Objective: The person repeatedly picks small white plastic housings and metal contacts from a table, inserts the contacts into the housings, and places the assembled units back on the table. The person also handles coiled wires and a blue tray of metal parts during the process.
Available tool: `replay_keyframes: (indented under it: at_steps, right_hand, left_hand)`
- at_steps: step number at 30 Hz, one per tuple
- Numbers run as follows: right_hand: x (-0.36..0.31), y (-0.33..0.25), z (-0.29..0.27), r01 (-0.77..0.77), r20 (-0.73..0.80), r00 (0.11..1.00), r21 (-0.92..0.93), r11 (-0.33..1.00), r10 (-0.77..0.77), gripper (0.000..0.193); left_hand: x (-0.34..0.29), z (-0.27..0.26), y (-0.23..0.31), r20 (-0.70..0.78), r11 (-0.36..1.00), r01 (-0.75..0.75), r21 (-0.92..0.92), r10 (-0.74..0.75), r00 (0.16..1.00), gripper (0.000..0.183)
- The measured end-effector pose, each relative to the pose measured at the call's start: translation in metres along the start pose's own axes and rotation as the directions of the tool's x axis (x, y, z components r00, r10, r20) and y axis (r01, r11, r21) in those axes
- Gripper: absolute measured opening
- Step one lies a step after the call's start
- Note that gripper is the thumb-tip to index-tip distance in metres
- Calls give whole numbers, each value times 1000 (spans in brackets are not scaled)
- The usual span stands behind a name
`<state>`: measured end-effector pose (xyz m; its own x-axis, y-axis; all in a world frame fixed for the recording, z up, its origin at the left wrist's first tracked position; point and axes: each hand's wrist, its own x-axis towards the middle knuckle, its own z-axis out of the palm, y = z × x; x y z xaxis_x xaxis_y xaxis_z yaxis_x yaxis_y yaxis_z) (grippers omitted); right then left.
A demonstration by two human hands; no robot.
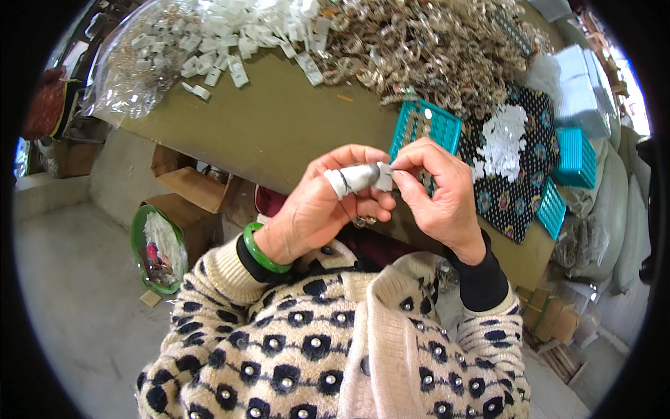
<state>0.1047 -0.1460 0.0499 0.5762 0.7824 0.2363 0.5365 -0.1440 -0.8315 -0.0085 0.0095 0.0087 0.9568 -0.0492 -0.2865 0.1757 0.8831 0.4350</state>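
Note:
In front of my chest, my left hand [300,202] and my right hand [444,195] meet over a small white card [384,177]. The left thumb, wrapped in a grey-white cover [351,179], presses on the card from one side. From the other, my right thumb and forefinger pinch its edge. A small shiny piece [363,221] shows under the curled left fingers; its kind is unclear. Just beyond my right hand lies a teal slotted tray [444,128] with rows of small brownish pieces in it.
A large heap of shiny clear-brown pieces [426,52] covers the table's far side, beside white cards [237,70] and a clear plastic bag [129,77]. On the right, white pieces [504,140] lie on a dark patterned cloth [506,209] near stacked teal trays [576,159]. A green basin [143,244] stands at lower left.

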Motion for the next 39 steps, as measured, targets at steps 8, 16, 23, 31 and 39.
replay_keyframes:
  at_steps: [8, 16, 23, 31, 39]
  right_hand:
    - [67, 2, 16, 157, -54, 984, -222, 962, -172, 6]
    - [122, 18, 69, 184, -86, 950, -624, 759, -302, 11]
    - [137, 34, 74, 117, -81, 973, -629, 769, -215, 14]
    - [106, 8, 17, -260, -42, 936, 589, 765, 351, 21]
    - [94, 11, 15, -238, 32, 902, 869, 435, 430, 23]
  left_hand:
    - [-10, -19, 19, 104, 995, -94, -38, 98, 990, 27]
    - [-12, -31, 33, 85, 980, -200, -10, 201, 976, 26]
    - [-12, -38, 41, 42, 984, -180, -6, 180, 983, 23]
    - [-4, -41, 44, 17, 982, -176, -64, 177, 984, 21]
    - [5, -28, 46, -89, 974, -225, -10, 223, 971, 33]
